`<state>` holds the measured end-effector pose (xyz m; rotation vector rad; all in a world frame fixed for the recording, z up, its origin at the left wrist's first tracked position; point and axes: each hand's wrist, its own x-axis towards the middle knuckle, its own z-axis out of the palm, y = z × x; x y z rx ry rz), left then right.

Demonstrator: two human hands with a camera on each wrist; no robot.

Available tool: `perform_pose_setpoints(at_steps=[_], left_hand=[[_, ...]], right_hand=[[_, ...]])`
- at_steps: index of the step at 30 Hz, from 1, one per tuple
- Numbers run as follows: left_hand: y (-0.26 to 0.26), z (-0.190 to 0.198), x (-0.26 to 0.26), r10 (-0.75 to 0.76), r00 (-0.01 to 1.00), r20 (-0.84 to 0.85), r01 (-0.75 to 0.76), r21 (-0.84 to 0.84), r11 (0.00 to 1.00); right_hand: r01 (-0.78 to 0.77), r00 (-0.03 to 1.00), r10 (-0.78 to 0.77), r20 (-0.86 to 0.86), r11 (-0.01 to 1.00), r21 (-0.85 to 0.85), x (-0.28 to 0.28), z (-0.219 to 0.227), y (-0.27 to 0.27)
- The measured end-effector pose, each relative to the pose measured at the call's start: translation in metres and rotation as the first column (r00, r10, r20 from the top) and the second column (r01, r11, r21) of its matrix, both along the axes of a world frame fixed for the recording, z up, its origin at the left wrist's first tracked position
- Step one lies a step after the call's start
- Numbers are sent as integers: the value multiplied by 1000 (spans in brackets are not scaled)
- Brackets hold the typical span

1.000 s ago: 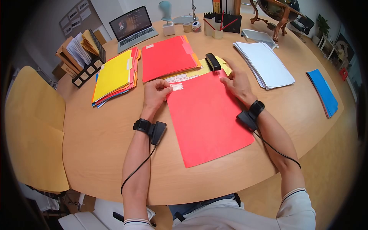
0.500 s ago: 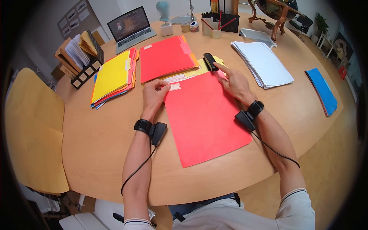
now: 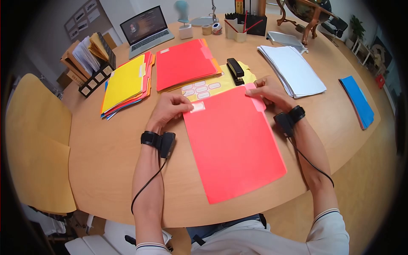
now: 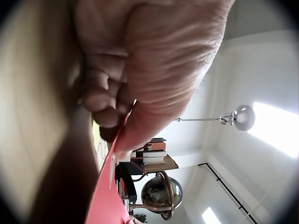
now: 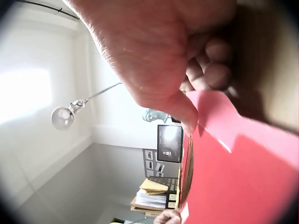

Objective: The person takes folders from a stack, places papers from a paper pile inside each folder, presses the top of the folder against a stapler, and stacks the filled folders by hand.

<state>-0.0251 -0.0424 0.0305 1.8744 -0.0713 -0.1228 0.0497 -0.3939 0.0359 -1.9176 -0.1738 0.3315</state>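
Note:
A red folder (image 3: pixel 236 144) with a white label (image 3: pixel 198 107) at its upper left corner lies in front of the person. The left hand (image 3: pixel 169 109) pinches that corner beside the label; in the left wrist view the thumb is on top and the fingers are beneath. At the upper right corner, the right hand (image 3: pixel 272 92) pinches the folder near its pink tab (image 5: pixel 210 105). Just beyond the folder's top edge, a black stapler (image 3: pixel 235 71) stands on a yellow sheet or folder, with a label sheet (image 3: pixel 201 88) to its left.
Behind are a stack of red folders (image 3: pixel 185 61), a yellow-topped stack (image 3: pixel 124 83) and a laptop (image 3: pixel 146 32). White papers (image 3: pixel 292 71) and blue folders (image 3: pixel 358 102) lie to the right. A file rack (image 3: pixel 97 80) is at the left, pen holders (image 3: pixel 234 32) at the back.
The red folder has shifted toward the person, uncovering more of the label sheet. The right hand has left the stapler and now grips the folder's upper right corner.

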Motion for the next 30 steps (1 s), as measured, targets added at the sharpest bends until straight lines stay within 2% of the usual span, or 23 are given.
perform_pose_setpoints(at_steps=[1, 2, 4, 7, 10, 11, 12, 13, 14, 15, 16, 17, 18, 19, 20, 22, 23, 26, 27, 28, 29, 30], left_hand=[[1, 1, -1, -85, 995, -43, 89, 114, 989], [-1, 1, -1, -82, 996, -44, 86, 113, 990], [-8, -1, 2, -166, 986, -28, 168, 189, 968], [-9, -1, 3, -173, 983, -61, 181, 174, 968], [-6, 1, 4, -177, 980, -95, 192, 187, 963], [-5, 1, 2, -177, 980, -95, 192, 188, 963], [-4, 1, -1, -125, 990, -71, 127, 33, 991], [-3, 2, -2, -70, 996, -57, 63, -123, 990], [2, 0, 0, -71, 996, -57, 63, -123, 990], [10, -4, 5, -118, 991, -58, 96, -293, 951], [17, -10, 9, -164, 985, -50, 123, -455, 882], [19, -16, 10, -162, 986, -48, 122, -454, 882], [22, -23, 11, -131, 991, -28, 87, -607, 790], [25, -29, 11, -97, 995, -13, 56, -740, 670], [18, -22, 5, -95, 995, -12, 55, -741, 669], [-1, 0, -13, 97, 988, 116, 4, -661, 751], [6, -1, -10, -56, 996, 73, 92, -714, 694], [4, -10, -9, -128, 988, 87, 152, -720, 677], [2, -11, -7, -97, 994, -57, 36, -653, 757], [-1, -12, -7, -93, 994, -57, 33, -654, 756], [-5, -13, -7, -113, 993, 38, 119, -296, 948], [-13, -4, -10, -167, 979, 116, 154, 116, 981]], right_hand=[[-105, 994, 104, -17, 993, -48, 1, 2, -3], [-208, 978, 205, -38, 974, -96, 2, 2, -4], [-223, 975, 221, -24, 965, -135, 3, 2, -3], [-274, 962, 267, -62, 948, -160, -2, 9, -3], [-319, 947, 312, -69, 936, -149, -1, 9, -6], [-315, 948, 310, -79, 947, -64, 2, 6, -8], [-306, 947, 307, -90, 952, 23, 4, 4, -9], [-305, 948, 306, -90, 952, 23, 4, 1, -11], [-189, 969, 210, -132, 969, 157, 3, 0, -12], [-62, 975, 118, -186, 958, 281, 3, -1, -11], [-64, 975, 120, -185, 957, 281, 3, -1, -12], [-33, 981, 97, -170, 938, 346, 5, -2, -15], [-2, 985, 73, -158, 913, 409, 7, -4, -19], [12, 992, 64, -107, 807, 590, 14, -15, -23], [10, 992, 65, -107, 808, 589, 16, -18, -22], [68, 997, -25, -74, 753, 654, 19, -21, -19], [65, 997, -21, -75, 754, 653, 20, -23, -18], [67, 998, -45, -51, 754, 653, 21, -26, -16], [61, 998, -46, -40, 762, 645, 21, -27, -16], [56, 998, -48, -30, 769, 636, 21, -28, -16], [53, 999, -44, -29, 771, 635, 23, -30, -18], [35, 999, -39, -9, 761, 648, 25, -34, -20]])
